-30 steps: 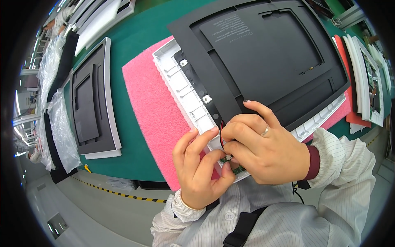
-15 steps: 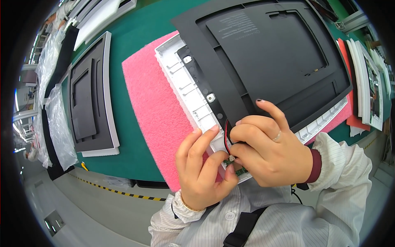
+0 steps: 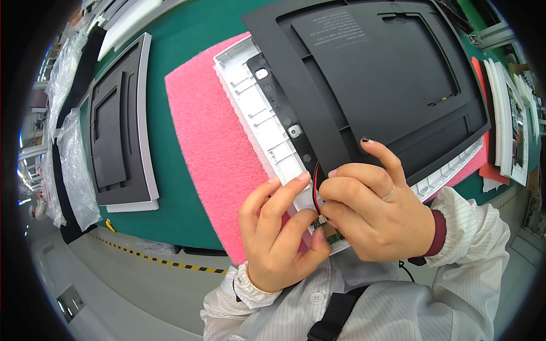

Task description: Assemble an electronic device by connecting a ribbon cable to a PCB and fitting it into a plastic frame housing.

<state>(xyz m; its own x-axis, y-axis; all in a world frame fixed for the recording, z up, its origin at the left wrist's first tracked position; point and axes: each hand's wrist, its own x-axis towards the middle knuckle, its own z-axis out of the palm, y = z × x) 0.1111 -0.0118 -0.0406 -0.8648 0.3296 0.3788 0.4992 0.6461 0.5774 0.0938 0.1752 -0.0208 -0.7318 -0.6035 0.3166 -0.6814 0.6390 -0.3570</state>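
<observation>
My left hand (image 3: 280, 241) pinches the edge of a small green circuit board (image 3: 335, 236) between thumb and index finger, its other fingers stretched toward the white frame (image 3: 250, 96). Closed beside it, my right hand (image 3: 378, 213) has thumb and index finger at a small white connector (image 3: 322, 219) on a red and black wire pair (image 3: 315, 190); the index finger partly hides the grip. These wires run up under a large black back panel (image 3: 364, 74), which lies askew over the white frame. A black inner strip with white square parts shows along the frame's left side.
Pink foam (image 3: 196, 148) lies under the frame on a green mat (image 3: 165, 153). At left lies another black panel with a silver edge (image 3: 149, 125), near clear plastic wrap (image 3: 74, 170). Several panels (image 3: 506, 119) stack at the right. A yellow-black striped line (image 3: 165, 260) marks the floor.
The view has shifted slightly. Both hands keep nearly the same grip at the connector and board, with only small finger movement.
</observation>
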